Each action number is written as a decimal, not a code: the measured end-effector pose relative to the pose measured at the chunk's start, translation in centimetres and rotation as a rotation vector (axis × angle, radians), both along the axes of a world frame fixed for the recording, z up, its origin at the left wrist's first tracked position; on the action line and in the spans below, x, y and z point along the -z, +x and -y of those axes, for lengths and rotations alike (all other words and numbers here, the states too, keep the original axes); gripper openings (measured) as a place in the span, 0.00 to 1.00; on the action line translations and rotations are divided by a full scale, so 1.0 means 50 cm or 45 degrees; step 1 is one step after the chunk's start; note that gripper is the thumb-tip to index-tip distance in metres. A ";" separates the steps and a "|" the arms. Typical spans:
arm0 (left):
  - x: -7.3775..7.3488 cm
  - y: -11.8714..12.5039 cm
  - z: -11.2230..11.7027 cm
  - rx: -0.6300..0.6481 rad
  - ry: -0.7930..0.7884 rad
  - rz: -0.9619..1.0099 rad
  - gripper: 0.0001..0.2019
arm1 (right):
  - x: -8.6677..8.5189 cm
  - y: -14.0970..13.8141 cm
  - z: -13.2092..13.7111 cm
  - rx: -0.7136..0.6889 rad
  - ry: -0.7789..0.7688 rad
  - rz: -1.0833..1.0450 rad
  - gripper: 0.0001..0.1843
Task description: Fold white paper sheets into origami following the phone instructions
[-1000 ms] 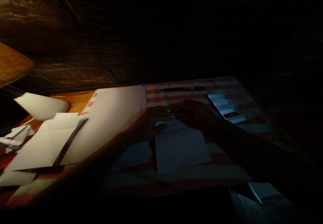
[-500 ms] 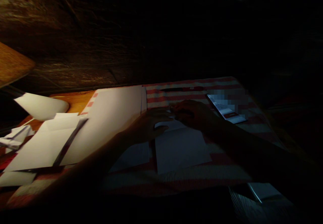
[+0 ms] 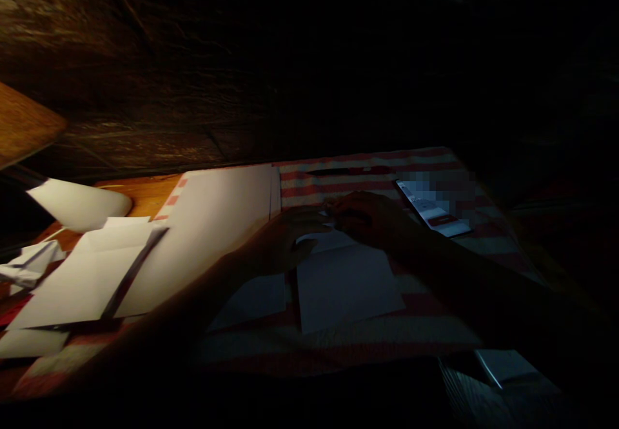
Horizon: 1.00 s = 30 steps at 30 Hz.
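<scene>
- Bending over the far end of a creased white sheet of paper (image 3: 348, 287), two bare hands almost meet in the dark.
- The left hand (image 3: 285, 242) has its thumb apart from its fingers, and the fingers lie over the sheet's far left part.
- The right hand (image 3: 367, 215) is curled, with its fingertips at the far edge, just beside the left fingertips. It is too dark for me to tell if they pinch the paper.
- That sheet lies in front of the person, on a red and white striped cloth (image 3: 338, 348).
- Another piece of paper (image 3: 261, 293) lies to its left, partly hidden by the left arm.
- A big white sheet (image 3: 213, 216) lies farther left, bright at its left side.
- Left of that is a folded white paper (image 3: 91, 268), with crumpled paper (image 3: 31, 264) near it.
- A phone (image 3: 420, 202) with a lit screen lies right of the right hand, not touching it.
- A long, thin dark thing (image 3: 348, 171) lies on the cloth beyond the hands.
</scene>
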<state>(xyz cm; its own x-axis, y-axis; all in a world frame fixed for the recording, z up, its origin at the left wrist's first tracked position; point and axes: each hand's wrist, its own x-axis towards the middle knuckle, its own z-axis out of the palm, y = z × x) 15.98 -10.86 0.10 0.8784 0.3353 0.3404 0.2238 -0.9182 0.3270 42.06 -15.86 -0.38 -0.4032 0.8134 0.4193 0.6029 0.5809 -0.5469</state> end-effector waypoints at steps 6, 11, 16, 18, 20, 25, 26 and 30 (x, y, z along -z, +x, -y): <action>-0.017 -0.010 0.002 0.015 -0.052 -0.099 0.31 | -0.001 0.007 -0.001 -0.076 -0.007 0.020 0.17; -0.040 -0.032 0.006 0.103 -0.057 -0.282 0.45 | -0.010 0.025 -0.002 -0.201 -0.006 0.022 0.14; -0.047 -0.041 0.010 0.117 0.001 -0.307 0.43 | -0.016 0.035 -0.005 -0.222 0.018 0.119 0.12; -0.049 -0.040 0.009 0.132 0.011 -0.327 0.43 | -0.012 0.038 -0.008 -0.240 0.028 0.129 0.13; -0.051 -0.039 0.007 0.151 0.016 -0.338 0.43 | -0.006 0.040 -0.011 -0.253 0.049 0.127 0.12; -0.053 -0.040 0.005 0.162 0.010 -0.319 0.44 | -0.003 0.045 -0.014 -0.313 0.070 0.141 0.13; -0.052 -0.040 0.005 0.166 0.011 -0.313 0.44 | -0.005 0.046 -0.014 -0.332 0.068 0.144 0.14; -0.052 -0.040 0.004 0.176 0.036 -0.322 0.42 | -0.016 0.047 -0.011 -0.359 0.023 0.146 0.14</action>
